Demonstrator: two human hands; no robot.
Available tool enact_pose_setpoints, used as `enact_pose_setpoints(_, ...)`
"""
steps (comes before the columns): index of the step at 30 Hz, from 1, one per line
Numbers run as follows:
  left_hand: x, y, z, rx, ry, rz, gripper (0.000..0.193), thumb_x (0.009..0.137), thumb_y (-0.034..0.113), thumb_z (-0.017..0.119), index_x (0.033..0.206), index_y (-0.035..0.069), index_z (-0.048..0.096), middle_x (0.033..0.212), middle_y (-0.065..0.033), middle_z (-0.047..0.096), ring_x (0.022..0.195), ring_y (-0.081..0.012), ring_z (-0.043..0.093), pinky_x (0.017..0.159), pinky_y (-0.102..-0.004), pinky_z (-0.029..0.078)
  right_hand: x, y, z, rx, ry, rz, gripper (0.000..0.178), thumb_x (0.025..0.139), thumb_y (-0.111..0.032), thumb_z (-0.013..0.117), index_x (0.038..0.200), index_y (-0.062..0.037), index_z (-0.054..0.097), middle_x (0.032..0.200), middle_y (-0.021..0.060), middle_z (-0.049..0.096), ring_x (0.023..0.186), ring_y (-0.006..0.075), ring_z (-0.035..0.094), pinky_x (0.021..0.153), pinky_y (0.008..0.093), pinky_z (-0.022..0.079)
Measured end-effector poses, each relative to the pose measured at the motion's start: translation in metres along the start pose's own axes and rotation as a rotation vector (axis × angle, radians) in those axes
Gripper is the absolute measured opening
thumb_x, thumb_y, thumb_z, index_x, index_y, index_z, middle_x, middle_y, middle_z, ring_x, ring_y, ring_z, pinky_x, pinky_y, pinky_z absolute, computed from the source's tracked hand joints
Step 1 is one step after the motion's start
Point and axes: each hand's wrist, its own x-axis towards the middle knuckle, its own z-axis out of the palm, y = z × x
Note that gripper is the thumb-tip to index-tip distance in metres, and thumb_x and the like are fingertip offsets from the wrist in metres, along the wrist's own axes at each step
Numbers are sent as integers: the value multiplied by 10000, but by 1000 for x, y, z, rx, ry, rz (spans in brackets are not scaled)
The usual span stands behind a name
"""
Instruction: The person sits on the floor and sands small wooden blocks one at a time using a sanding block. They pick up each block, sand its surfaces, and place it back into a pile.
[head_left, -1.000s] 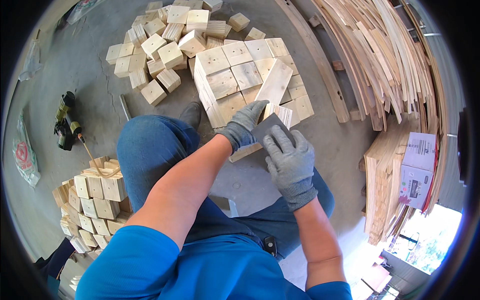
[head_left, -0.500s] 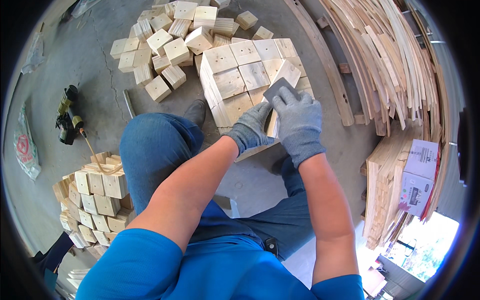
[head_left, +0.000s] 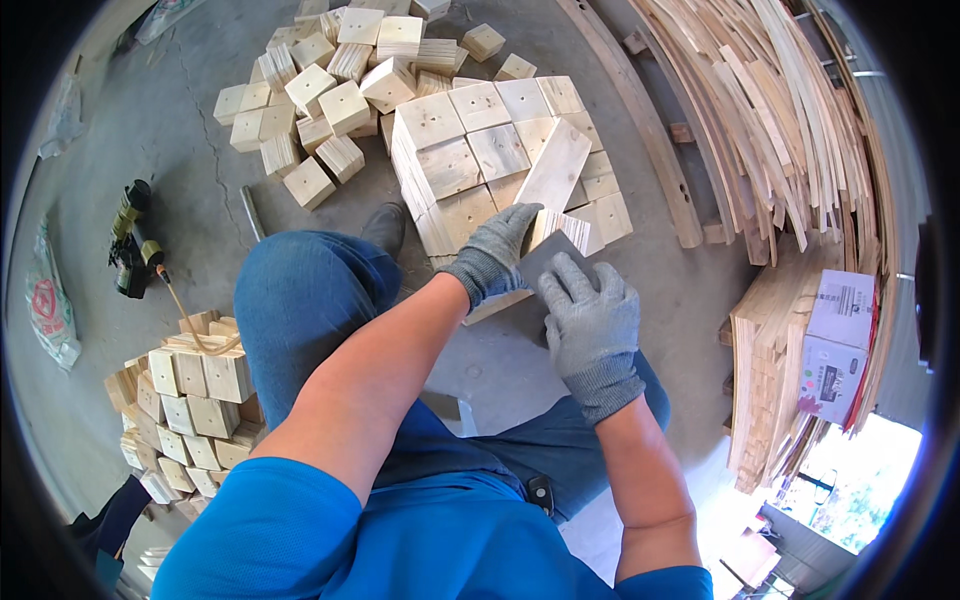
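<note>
My left hand (head_left: 497, 250), in a grey knit glove, is closed round a small wooden block (head_left: 560, 227); its layered side faces up. Pressed under the gloved fingers of my right hand (head_left: 595, 322) is a dark grey flat pad (head_left: 548, 257), which looks like a sanding pad. The pad lies against the near end of the block, and my palm hides part of it. A short pale board (head_left: 555, 166) rests slantwise just beyond the block, on a neat stack of wooden blocks (head_left: 458, 165).
Loose blocks (head_left: 345, 107) are heaped beyond the stack. More blocks (head_left: 215, 410) are piled at my left, near a nail gun (head_left: 130, 240) with a hose. Long wooden strips (head_left: 760, 120), a beam (head_left: 640, 120) and a carton (head_left: 836, 345) stand at right.
My right hand has drawn the pad toward me, from the block's upper face down to its near end. The block in my left hand has tilted, and the slanted board behind it shows more fully.
</note>
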Motion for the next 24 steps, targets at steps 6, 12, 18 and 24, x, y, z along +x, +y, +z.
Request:
enact_pose_setpoints(6, -1, -8, 9, -124, 37, 24, 1109, 676, 419, 995, 1584, 83, 455, 1514, -216, 563, 1439, -369, 534, 1230, -424, 424, 64, 21, 14, -74, 81, 33, 367, 842, -181, 753, 1206, -170, 709, 1339, 18, 650, 1123, 340, 622, 914, 516, 503)
enact_pose_setpoints(12, -4, 7, -1, -61, -7, -52, 1112, 664, 414, 1019, 1565, 70, 465, 1483, -202, 574, 1417, -347, 550, 1224, -404, 430, 107, 57, 30, 44, 183, 181, 409, 840, -228, 795, 1239, -168, 723, 1422, 5, 662, 1147, 366, 662, 962, 519, 536)
enact_pose_setpoints(18, -4, 9, -1, -82, 11, -31, 1032, 684, 369, 999, 1534, 80, 491, 1457, -202, 588, 1381, -363, 580, 1199, -418, 455, 55, 62, 77, 384, 297, 387, 595, 874, -237, 817, 1442, -132, 677, 1571, 133, 581, 1311, 437, 592, 1129, 550, 479)
enact_pose_setpoints(24, -5, 22, -10, -20, -16, -62, 1020, 701, 353, 983, 1546, 78, 482, 1467, -216, 585, 1378, -384, 582, 1197, -434, 465, -20, 16, 82, 379, 356, 371, 646, 851, -242, 851, 1454, -109, 660, 1552, 175, 573, 1323, 437, 561, 1130, 564, 450)
